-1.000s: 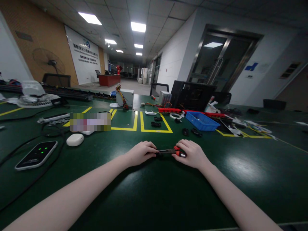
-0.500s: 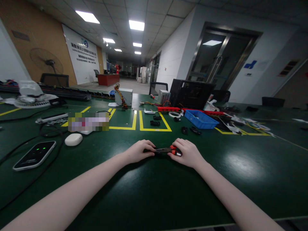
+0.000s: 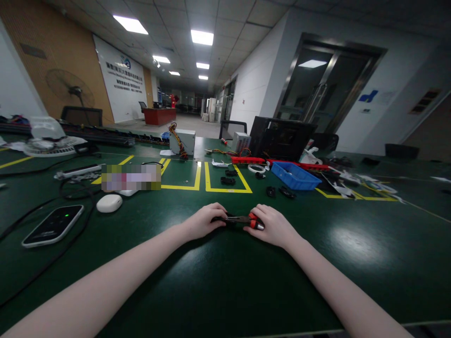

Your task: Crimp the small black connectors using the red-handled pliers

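Observation:
My right hand (image 3: 271, 224) is closed around the red handles of a pair of pliers (image 3: 242, 219), whose dark jaws point left toward my other hand. Between thumb and fingers, my left hand (image 3: 204, 222) pinches a small dark piece at the tip of the jaws; the fingers hide most of it, so its kind does not show. Both hands are low over the green table (image 3: 225, 281). Beyond them, small black parts (image 3: 228, 180) lie inside a yellow taped outline (image 3: 230, 190).
A blue bin (image 3: 295, 176) stands at the back right, with black cable pieces (image 3: 287, 192) before it. To the left are a white rounded case (image 3: 109, 203), a device with a lit screen (image 3: 53, 225) and a black cable (image 3: 84, 225). A power supply (image 3: 185, 142) stands farther back.
The pliers' handles and my right hand have shifted very slightly. Both hands keep their grips, and the whole view has moved a little to the right.

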`<state>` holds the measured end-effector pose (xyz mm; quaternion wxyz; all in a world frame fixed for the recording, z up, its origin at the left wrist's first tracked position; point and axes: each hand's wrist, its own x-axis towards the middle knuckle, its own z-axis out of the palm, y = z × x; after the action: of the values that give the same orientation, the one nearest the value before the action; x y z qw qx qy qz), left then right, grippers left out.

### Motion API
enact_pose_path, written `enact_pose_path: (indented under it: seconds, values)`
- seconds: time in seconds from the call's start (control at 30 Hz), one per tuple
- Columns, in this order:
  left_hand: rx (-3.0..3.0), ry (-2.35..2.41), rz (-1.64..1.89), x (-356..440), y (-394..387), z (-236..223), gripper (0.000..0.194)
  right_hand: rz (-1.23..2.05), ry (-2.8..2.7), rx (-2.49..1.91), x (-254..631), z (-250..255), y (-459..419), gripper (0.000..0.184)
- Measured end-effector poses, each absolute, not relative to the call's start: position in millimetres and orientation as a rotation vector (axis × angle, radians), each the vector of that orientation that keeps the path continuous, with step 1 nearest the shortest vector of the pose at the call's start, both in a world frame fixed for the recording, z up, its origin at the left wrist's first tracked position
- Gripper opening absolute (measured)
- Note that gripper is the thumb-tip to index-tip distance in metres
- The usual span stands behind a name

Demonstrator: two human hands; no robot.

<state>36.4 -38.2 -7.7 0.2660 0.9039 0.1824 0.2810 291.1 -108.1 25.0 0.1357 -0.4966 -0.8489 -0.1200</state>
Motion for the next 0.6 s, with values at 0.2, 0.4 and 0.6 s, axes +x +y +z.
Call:
enact_pose_path:
  seconds: [0.2,0.4,0.6]
  values:
    - [2.498,0.518,0.784,36.4,-46.9,-0.7,0.013,-0.375,-2.427,-1.463,291.9,23.7,-105.5,0.013]
    - [2.488,0.563,0.793,36.2,-56.7,6.6,0.035,-0.373,-2.411,-1.503,292.9,24.6,-105.6,0.01]
    - [2.464,0.539,0.806,36.7,-52.8,0.9,0.049,-0.353,-2.448,-1.513,292.8,25.3,-107.1,0.009]
